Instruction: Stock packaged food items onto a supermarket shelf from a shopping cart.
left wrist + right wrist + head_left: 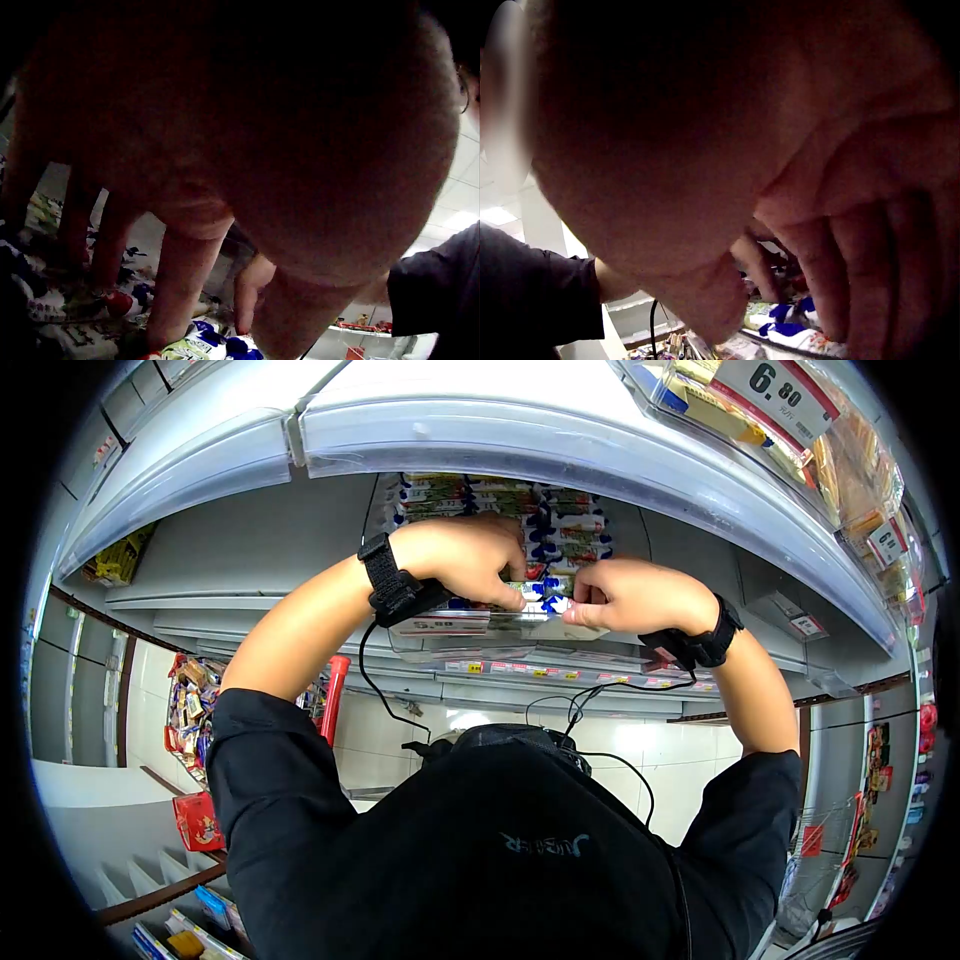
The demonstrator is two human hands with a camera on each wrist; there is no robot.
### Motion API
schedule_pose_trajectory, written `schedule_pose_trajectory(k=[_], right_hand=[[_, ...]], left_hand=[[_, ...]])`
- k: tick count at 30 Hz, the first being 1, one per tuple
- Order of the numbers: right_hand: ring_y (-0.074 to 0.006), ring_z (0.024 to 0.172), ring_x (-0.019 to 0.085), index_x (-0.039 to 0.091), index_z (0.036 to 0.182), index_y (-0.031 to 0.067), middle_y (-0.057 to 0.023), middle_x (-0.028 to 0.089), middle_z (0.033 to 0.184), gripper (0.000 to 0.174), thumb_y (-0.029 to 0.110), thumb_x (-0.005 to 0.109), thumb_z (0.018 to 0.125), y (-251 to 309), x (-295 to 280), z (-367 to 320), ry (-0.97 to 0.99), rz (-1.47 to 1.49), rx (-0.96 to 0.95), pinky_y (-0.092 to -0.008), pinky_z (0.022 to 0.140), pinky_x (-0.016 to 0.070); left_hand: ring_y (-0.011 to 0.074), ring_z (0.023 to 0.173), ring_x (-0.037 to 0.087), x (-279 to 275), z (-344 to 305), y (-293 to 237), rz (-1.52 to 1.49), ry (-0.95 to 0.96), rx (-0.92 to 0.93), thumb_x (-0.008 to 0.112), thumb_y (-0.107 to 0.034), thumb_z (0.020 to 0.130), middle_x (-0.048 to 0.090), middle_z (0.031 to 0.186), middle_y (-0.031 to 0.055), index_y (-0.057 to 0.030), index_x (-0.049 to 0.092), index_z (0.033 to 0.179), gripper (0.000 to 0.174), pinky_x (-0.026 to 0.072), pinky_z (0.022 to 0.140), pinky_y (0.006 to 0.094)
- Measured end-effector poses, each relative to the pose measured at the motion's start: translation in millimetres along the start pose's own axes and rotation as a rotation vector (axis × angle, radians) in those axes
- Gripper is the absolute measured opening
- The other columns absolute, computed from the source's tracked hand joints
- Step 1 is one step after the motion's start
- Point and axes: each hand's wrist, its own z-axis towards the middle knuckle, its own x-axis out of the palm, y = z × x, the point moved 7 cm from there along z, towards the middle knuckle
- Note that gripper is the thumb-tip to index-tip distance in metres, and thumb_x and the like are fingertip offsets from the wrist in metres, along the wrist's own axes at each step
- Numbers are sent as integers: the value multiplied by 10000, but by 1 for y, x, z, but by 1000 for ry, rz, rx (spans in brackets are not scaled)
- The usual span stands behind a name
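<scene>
1. The left hand (465,560) reaches onto the shelf (480,665). Its fingers (176,285) are spread apart with their tips down among the stacked packets (565,525). Whether they grip anything cannot be told.
2. A blue-and-white packet (545,603) lies at the shelf front, between both hands.
3. The right hand (640,595) has its fingers together and curled, pinching that packet's right end.

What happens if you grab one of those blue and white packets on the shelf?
The packets look like thin crinkly wrappers, so probably light and floppy. Glossy film may slip between fingers. Stacked in rows, neighbours might slide or topple.
</scene>
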Motion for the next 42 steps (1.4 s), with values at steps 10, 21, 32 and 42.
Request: schedule_pose_trajectory(k=[10, 21, 32, 42], right_hand=[[-300, 715, 581, 603, 860, 7, -134, 619, 799, 172, 72, 715, 748, 89, 4, -61, -824, 40, -462, -367, 675, 457], [-207, 692, 593, 597, 814, -14, -106, 625, 765, 81, -54, 649, 767, 138, 141, -32, -606, 604, -833, -292, 664, 465], [-181, 613, 567, 511, 673, -12, -100, 597, 670, 207, 11, 670, 804, 339, 276, -15, -165, 815, -1013, -285, 598, 438], [-79, 706, 559, 593, 910, 9, -18, 613, 784, 127, 82, 670, 842, 595, 435, -39, 134, 1064, -1055, -228, 670, 466]], left_hand=[[261, 1006, 608, -48, -114, -40, -414, -661, 168, 713, -196, 806, 637, 1057, 132, -11, 629, 1076, 338, 464, 888, 352], [136, 948, 583, 168, -305, -155, -1090, -1439, -528, 612, -19, 879, 613, 1008, 90, 18, 605, 985, 112, 469, 843, 277], [96, 806, 589, 304, -532, -364, -672, -2124, -1206, 600, -83, 912, 638, 891, 42, -7, 607, 949, 85, 484, 763, 250], [72, 768, 566, 428, -714, -430, -487, -2163, -1482, 616, -38, 893, 624, 865, 23, 14, 598, 953, 81, 459, 712, 213]])
